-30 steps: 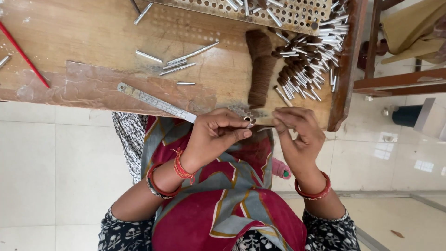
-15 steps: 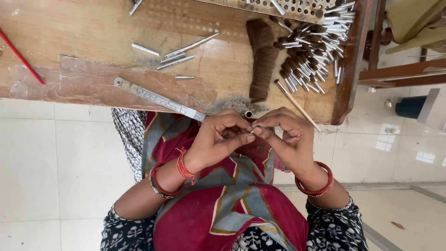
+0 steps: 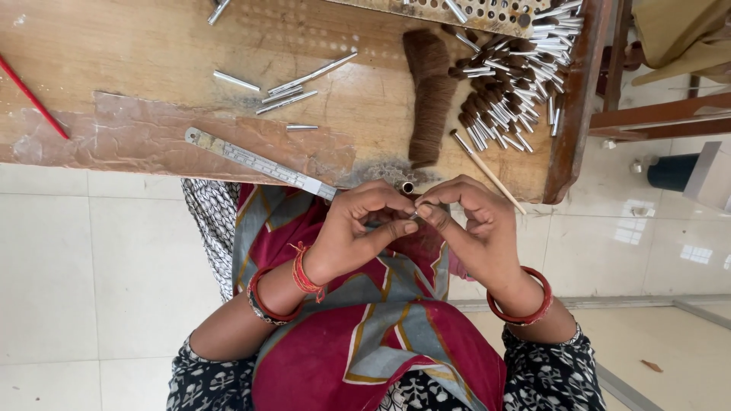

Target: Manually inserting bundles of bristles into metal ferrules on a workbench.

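Head view looks straight down on a wooden workbench (image 3: 137,53) whose near edge runs across the upper half, with pale floor tiles (image 3: 76,266) below it. A person sits at that edge, a red, grey and gold patterned cloth (image 3: 365,335) over the lap. On the bench lies a bundle of brown fibre (image 3: 430,91), and just right of it a heap of short metal tubes (image 3: 518,84), many stuffed with brown tufts. A perforated metal tray (image 3: 457,9) sits along the far edge. A steel ruler (image 3: 259,161) lies slanted near the bench edge, a few loose metal tubes (image 3: 293,93) rest further in, a thin wooden stick (image 3: 487,171) lies by the heap, and a red stick (image 3: 30,95) lies at the far left.

Just off the bench edge, above the lap, the left hand (image 3: 358,232) and right hand (image 3: 472,224) meet fingertip to fingertip. Both pinch one small metal tube (image 3: 413,214) between thumbs and forefingers, the other fingers curled. Red bangles circle both wrists.
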